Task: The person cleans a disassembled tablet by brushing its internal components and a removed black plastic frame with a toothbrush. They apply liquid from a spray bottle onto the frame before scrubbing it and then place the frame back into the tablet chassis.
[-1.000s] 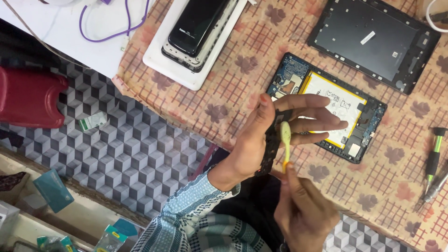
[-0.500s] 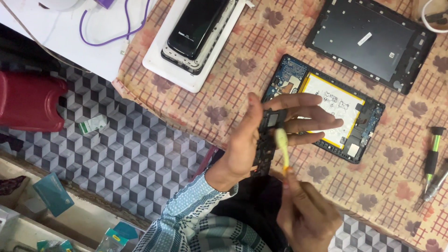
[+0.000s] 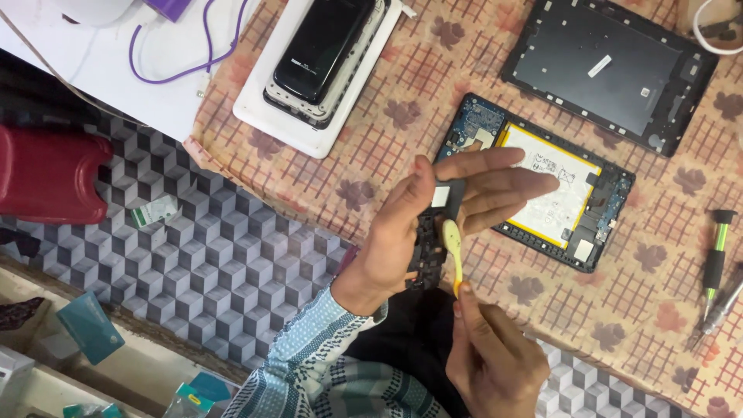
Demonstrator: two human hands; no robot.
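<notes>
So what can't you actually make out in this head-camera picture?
- Dark part in the left hand: blocked by thumb and fingers, details too small.
- Yellow tool: its lower end hidden in the right hand.
- Open tablet: left portion covered by fingers.
- White cable: cut by the frame's edge.

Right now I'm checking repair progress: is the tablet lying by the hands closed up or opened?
Opened. The tablet lies with its back off, its white, yellow-edged battery and blue circuit boards exposed.
</notes>
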